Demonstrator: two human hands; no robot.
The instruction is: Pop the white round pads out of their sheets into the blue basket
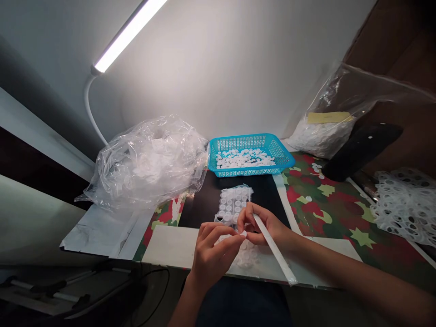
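Note:
Low over the table's front edge, my left hand (pixel 214 250) pinches a small round white disc (pixel 243 234) between thumb and fingertips. My right hand (pixel 264 225) meets it there, its fingertips at the disc. A long flat white stick (pixel 275 252) is gripped in that right hand and slants down towards me. Just beyond the fingers lies a tray of round white pieces (pixel 234 202) in rows, with one dark gap at its left corner. Beneath the hands is a heap of small white pieces (pixel 248 255), partly covered by them.
Behind the tray stands a blue basket (pixel 252 171) with many white discs. A large clear plastic bag (pixel 146 163) bulges at the left under a lit lamp (pixel 129 36). To the right are another bag of white pieces (pixel 323 136), a black object (pixel 363 150) and white ring-holed sheets (pixel 405 206).

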